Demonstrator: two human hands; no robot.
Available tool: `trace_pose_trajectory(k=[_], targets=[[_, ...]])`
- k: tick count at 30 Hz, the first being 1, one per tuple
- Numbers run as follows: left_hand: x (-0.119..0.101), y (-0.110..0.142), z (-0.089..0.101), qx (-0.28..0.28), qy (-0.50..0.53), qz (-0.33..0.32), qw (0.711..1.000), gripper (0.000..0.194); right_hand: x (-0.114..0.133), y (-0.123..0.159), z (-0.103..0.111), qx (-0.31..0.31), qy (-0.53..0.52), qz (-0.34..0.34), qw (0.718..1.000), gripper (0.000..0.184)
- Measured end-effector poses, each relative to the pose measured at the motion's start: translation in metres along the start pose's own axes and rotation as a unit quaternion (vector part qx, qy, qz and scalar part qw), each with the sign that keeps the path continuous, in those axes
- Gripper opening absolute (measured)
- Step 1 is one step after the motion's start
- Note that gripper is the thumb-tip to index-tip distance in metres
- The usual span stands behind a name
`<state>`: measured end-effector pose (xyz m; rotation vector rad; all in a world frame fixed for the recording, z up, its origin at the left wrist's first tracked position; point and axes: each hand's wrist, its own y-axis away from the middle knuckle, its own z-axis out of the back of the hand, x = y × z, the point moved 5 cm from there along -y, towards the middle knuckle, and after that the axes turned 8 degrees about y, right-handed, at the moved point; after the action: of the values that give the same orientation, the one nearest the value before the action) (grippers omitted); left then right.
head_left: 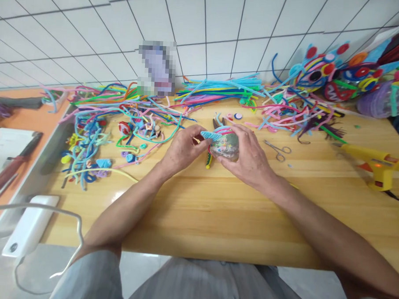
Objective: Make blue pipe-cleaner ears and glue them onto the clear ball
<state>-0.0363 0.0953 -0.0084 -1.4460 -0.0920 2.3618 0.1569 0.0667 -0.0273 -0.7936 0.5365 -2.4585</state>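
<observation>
Above the middle of the wooden table, my right hand [248, 156] grips a rounded, clear container [226, 148] with greenish and pink parts and pipe cleaners around its top. My left hand [187, 146] pinches a light-blue piece of coiled pipe cleaner [210, 136] against the container's left side. Whether that piece is fixed to it I cannot tell. Just beyond the container lie dark-jawed pliers [217, 123], with a yellow-green handle [208, 161] showing below; my hands and the container hide their middle. Small scissors [279, 149] lie to the right of my right hand.
A yellow glue gun [379, 164] with a lit orange light sits at the right. Loose pipe cleaners [222, 89] line the tiled wall, and coiled pieces [87, 149] lie at left. Decorated figures [313, 75] stand at back right. A white power bank [31, 226] with a cable is at front left.
</observation>
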Motion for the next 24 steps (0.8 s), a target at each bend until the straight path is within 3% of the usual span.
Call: trace_pose_trajectory(k=[6,8,14,24], targets=[[0.005,0.000,-0.003,-0.001,0.006,-0.002,1.000,0.009,-0.006,0.000,0.004,0.013,-0.020,0.002,1.000,0.079],[0.004,0.000,-0.005,0.002,0.008,-0.014,1.000,0.008,-0.008,-0.003,0.010,0.007,-0.028,0.001,1.000,0.071],[0.002,0.000,-0.006,0.004,0.001,-0.037,0.999,0.010,-0.006,-0.020,0.025,-0.026,-0.065,-0.004,0.998,0.021],[-0.002,0.002,-0.010,-0.008,-0.017,-0.082,0.996,0.010,-0.002,-0.032,0.012,-0.044,-0.077,-0.006,0.996,0.011]])
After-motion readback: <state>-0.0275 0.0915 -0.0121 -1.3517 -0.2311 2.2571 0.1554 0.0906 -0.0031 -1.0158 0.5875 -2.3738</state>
